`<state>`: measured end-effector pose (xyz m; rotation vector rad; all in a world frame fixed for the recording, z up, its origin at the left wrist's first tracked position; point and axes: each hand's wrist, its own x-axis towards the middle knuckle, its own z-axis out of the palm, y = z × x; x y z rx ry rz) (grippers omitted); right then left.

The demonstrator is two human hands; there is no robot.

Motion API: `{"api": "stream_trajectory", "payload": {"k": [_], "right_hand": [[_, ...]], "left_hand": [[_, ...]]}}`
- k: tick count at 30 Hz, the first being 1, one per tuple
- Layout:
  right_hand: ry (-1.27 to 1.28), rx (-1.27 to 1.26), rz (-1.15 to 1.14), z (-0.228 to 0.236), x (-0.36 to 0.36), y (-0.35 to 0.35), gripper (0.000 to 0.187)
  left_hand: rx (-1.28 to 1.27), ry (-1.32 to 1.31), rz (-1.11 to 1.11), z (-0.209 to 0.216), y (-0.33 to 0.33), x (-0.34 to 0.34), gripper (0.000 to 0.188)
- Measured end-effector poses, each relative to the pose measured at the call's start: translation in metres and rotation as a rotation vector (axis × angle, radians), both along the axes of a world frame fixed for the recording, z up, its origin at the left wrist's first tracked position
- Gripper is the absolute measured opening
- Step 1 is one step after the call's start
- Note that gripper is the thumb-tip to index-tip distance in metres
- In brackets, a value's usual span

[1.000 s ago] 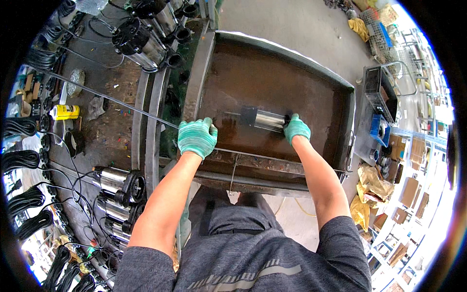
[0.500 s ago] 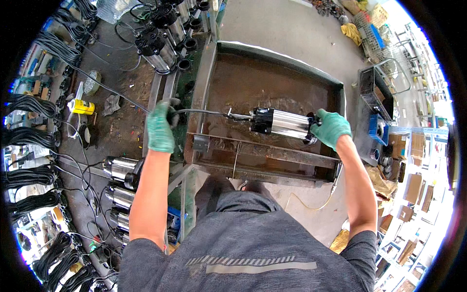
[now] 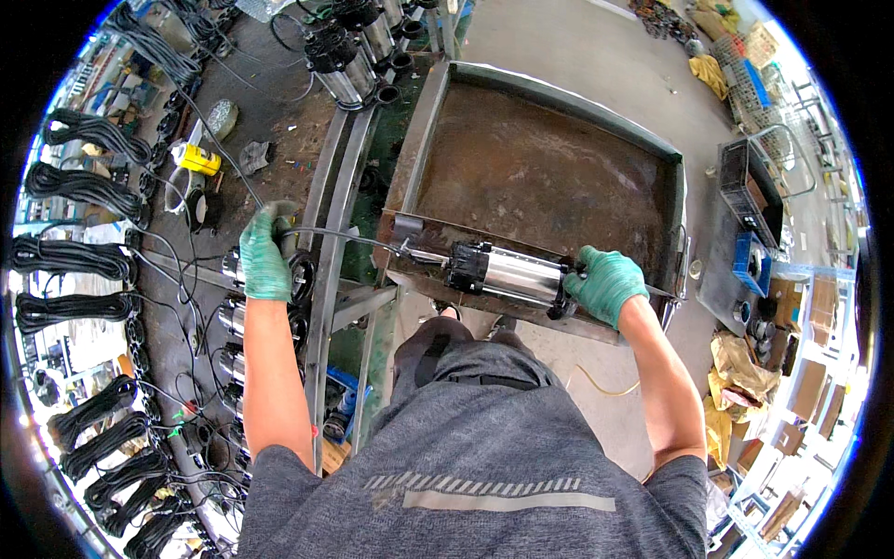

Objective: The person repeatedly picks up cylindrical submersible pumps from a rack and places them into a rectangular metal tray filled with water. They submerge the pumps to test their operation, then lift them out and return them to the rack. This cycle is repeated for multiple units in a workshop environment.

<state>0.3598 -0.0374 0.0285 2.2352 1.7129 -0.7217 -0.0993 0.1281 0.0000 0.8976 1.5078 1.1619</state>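
A submersible pump (image 3: 523, 277) with a shiny silver barrel and black ends lies sideways over the near edge of a metal tank (image 3: 568, 104). My right hand (image 3: 607, 284), in a green glove, is closed on the pump's right end. Its black cable (image 3: 326, 233) runs left from the other end to my left hand (image 3: 266, 256), also gloved in green. The left fingers are wrapped round that cable, above the edge of the workbench. Brownish, shallow-looking contents cover the tank's floor.
More pumps (image 3: 340, 70) stand at the bench's far end, and others lie beside my left forearm. Coiled black cables (image 3: 84, 196) line the left side. A yellow can (image 3: 197, 158) sits on the bench. Black crate (image 3: 750, 191) and blue bin (image 3: 751, 263) stand right.
The pump has moved toward me and slightly left, from over the tank's middle to its near edge. Both hands moved with it, still holding pump and cable. The view has shifted.
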Motion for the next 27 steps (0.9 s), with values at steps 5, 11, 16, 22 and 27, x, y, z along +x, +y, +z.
{"api": "stream_trajectory", "payload": {"k": [5, 11, 16, 22, 27], "right_hand": [[0.006, -0.056, 0.014, -0.013, -0.006, -0.01, 0.038], [-0.015, 0.014, 0.058, -0.03, -0.001, -0.028, 0.036], [-0.047, 0.211, 0.086, -0.044, -0.005, -0.037, 0.037], [0.005, 0.355, 0.132, -0.067, -0.028, -0.034, 0.033], [0.025, 0.416, 0.11, -0.081, -0.03, -0.037, 0.025]], "left_hand": [[0.138, 0.551, -0.333, -0.02, -0.036, -0.022, 0.03], [0.113, 1.108, -0.97, -0.015, -0.073, 0.002, 0.036], [0.168, 1.442, -1.162, -0.058, -0.106, 0.053, 0.038], [0.133, 0.749, -0.703, -0.106, -0.108, 0.073, 0.053], [0.118, 0.448, -0.943, -0.127, -0.07, 0.073, 0.055]]}}
